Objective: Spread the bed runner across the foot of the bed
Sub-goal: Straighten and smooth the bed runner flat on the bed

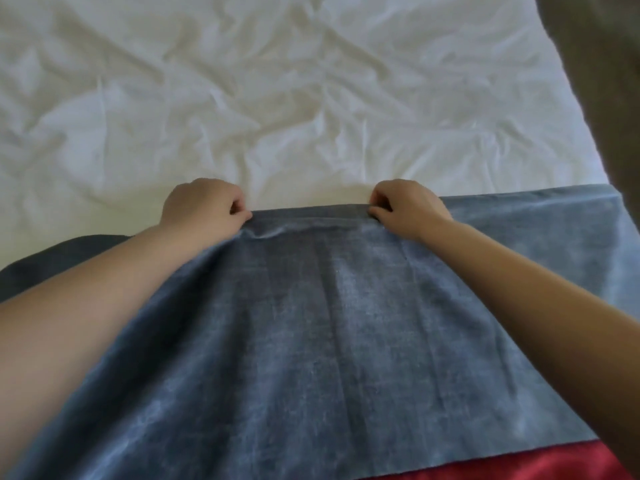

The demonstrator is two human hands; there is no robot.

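At 5 o'clock a strip of red fabric [502,465] shows under the near edge of the blue bed runner [311,341], which lies across the foot of the bed. Further out, the left hand [204,206] and right hand [405,209] each pinch its far edge, fingers closed on the cloth. Beyond, at 12 o'clock, lies the creased white sheet [277,81]. Uneven pulling would likely skew the edge; the runner bunches toward 9 o'clock.

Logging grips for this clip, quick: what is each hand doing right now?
Left hand: closed, pinching the far edge of the blue bed runner.
Right hand: closed, pinching the same edge further right.
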